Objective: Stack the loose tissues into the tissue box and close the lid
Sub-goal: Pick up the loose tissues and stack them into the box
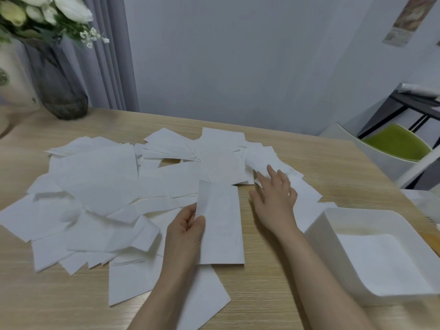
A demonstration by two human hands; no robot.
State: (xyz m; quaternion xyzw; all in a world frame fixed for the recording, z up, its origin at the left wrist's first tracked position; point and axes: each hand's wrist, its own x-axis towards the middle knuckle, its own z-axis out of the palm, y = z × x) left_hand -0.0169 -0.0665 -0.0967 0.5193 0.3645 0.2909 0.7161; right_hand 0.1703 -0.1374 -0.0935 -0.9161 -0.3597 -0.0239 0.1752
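- left hand [188,231] pinches a folded tissue [220,222] by its left edge, thumb on top, the long white strip held flat just above the wooden table [285,270].
- right hand [276,196] is out ahead of it, fingers spread and relaxed, fingertips touching a loose tissue [264,163] at the right end of the pile.
- pile of loose tissues [100,191] sprawls across the table's middle and left, sheets overlapping at all angles.
- white tissue box [319,229] sits open at the right, beside the right forearm, with white tissue lying in its bottom.
- vase of white flowers [59,86] stands at the far left corner; a green-seated chair [395,144] is beyond the table's right edge.
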